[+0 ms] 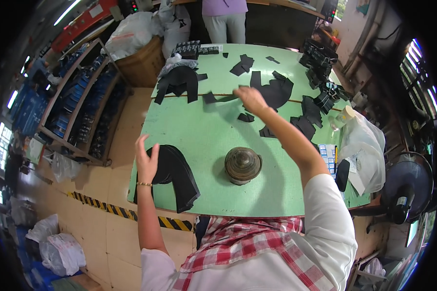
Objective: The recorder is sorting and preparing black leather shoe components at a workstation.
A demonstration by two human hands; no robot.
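So the right hand (pixel 250 98) is stretched out open over the far black cut pieces (pixel 275 92), nothing gripped, while the left hand (pixel 145 162), also open, hovers by the near black stack (pixel 172 174) at the table's (pixel 204 136) front-left edge.

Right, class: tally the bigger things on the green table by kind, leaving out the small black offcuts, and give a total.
Round domed metal weight: 1
Large black curved fabric stacks: 2
Clear plastic bottle: 1
White plastic bag: 1
Total: 5
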